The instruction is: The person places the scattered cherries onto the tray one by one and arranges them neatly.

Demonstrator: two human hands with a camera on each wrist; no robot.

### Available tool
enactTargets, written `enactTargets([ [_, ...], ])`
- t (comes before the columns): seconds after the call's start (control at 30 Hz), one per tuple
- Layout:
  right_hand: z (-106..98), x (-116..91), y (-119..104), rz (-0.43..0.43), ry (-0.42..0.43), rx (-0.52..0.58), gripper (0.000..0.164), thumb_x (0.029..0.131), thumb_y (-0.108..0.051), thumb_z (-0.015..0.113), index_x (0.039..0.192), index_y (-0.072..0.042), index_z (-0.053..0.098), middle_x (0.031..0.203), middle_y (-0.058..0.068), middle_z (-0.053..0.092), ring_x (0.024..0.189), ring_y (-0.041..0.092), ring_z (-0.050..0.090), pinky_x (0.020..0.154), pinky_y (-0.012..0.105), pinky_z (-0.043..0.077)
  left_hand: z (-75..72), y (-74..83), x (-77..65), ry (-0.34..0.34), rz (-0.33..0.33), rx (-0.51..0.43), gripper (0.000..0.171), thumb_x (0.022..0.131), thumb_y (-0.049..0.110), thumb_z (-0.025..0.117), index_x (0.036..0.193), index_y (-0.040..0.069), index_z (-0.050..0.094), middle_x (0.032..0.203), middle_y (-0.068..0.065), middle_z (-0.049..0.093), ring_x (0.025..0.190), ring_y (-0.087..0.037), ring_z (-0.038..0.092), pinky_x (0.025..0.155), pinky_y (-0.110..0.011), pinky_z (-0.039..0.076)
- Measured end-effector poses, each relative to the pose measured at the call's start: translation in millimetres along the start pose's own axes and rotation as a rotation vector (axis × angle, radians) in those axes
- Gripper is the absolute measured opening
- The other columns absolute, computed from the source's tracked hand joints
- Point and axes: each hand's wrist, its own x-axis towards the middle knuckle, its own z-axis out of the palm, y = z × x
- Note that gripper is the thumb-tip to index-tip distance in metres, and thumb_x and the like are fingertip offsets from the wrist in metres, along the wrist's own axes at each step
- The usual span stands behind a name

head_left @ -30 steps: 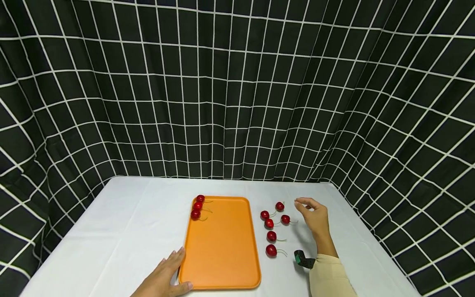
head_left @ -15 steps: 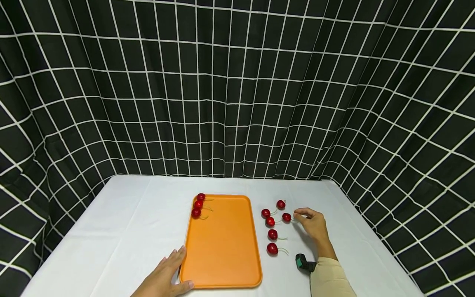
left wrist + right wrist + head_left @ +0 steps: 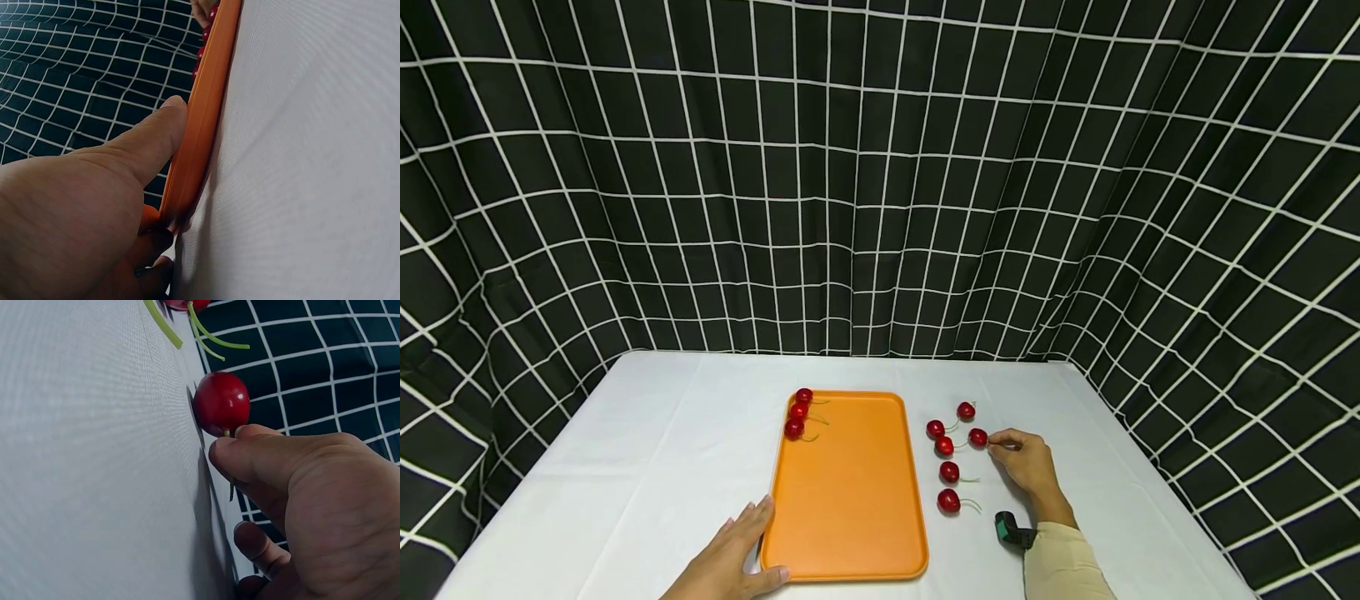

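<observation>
Only the right wrist view's middle clearly shows the right hand [image 3: 312, 487] pinching the stem [image 3: 232, 489] of a shiny red cherry [image 3: 222, 403]; the spread left hand [image 3: 730, 547] touches the tray [image 3: 850, 500].

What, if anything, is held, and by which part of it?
The right hand pinches one cherry by its stem, near the attached end; the left hand touches the tray.

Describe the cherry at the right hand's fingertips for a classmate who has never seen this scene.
Find the orange tray on the white-covered table, then look beyond its right edge, where six cherries are grouped. Pick the cherry whose fruit is farthest right. Unlike its neighbours, it has its stem pinched by the right hand.
</observation>
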Motion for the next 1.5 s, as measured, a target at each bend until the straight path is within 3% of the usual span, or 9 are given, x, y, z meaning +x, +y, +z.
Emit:
enactTargets([
  [0.4, 0, 0, 0, 0.018, 0.094, 0.053, 0.004, 0.082, -0.010, 0.075, 0.084, -0.010, 0.077, 0.082, 0.001, 0.071, 0.076, 0.018, 0.055, 0.064, 0.029, 0.044, -1.6, -0.5, -0.2, 0.011, 0.009, 0.014, 0.103, 0.077, 0.055, 0.073, 0.141, -0.014, 0.033, 0.150, -0.028, 0.024, 0.137, -0.048, 0.017, 0.104, -0.068, 0.008],
  [0.6, -2, 3, -2, 0.042, 0.174, 0.183, 0.005, 0.082, -0.009, 0.075, 0.085, -0.005, 0.077, 0.080, 0.001, 0.070, 0.067, 0.011, 0.054, 0.055, 0.020, 0.042, -2.2, 1.1, 0.6, 0.022, -0.007, 0.024, 0.103, 0.076, 0.055, 0.074, 0.142, -0.013, 0.034, 0.150, -0.026, 0.026, 0.138, -0.047, 0.018, 0.106, -0.066, 0.008],
  [0.7, -4, 4, -7, 0.056, 0.212, 0.246, 0.006, 0.083, -0.009, 0.075, 0.087, -0.004, 0.076, 0.081, 0.001, 0.070, 0.070, 0.010, 0.055, 0.056, 0.019, 0.043, -2.2, 1.9, 1.4, 0.024, -0.016, 0.023, 0.103, 0.075, 0.055, 0.075, 0.143, -0.011, 0.034, 0.151, -0.025, 0.027, 0.138, -0.046, 0.019, 0.107, -0.065, 0.009],
  [0.97, -8, 1, -22, 0.075, 0.223, 0.284, 0.011, 0.085, -0.012, 0.074, 0.092, -0.004, 0.076, 0.091, 0.004, 0.070, 0.084, 0.015, 0.051, 0.070, 0.024, 0.041, 1.2, -1.9, 1.4, 0.010, 0.007, -0.024, 0.102, 0.077, 0.052, 0.075, 0.142, -0.014, 0.032, 0.149, -0.030, 0.024, 0.137, -0.048, 0.017, 0.105, -0.067, 0.007],
  [1.2, -12, -1, -41, 0.014, 0.226, 0.368, 0.011, 0.084, -0.011, 0.075, 0.091, -0.003, 0.076, 0.092, 0.007, 0.069, 0.091, 0.018, 0.047, 0.075, 0.032, 0.037, 2.4, -2.8, 0.8, 0.010, 0.020, -0.017, 0.102, 0.078, 0.053, 0.074, 0.141, -0.016, 0.033, 0.148, -0.031, 0.025, 0.136, -0.049, 0.017, 0.104, -0.068, 0.007],
  [1.5, -22, -12, -87, -0.188, 0.308, 0.376, 0.005, 0.080, -0.003, 0.076, 0.085, -0.004, 0.076, 0.082, 0.006, 0.070, 0.089, 0.023, 0.051, 0.069, 0.030, 0.035, 1.4, -1.4, -1.7, 0.011, -0.002, -0.019, 0.103, 0.077, 0.054, 0.075, 0.142, -0.014, 0.033, 0.149, -0.029, 0.025, 0.137, -0.049, 0.018, 0.105, -0.067, 0.008],
])
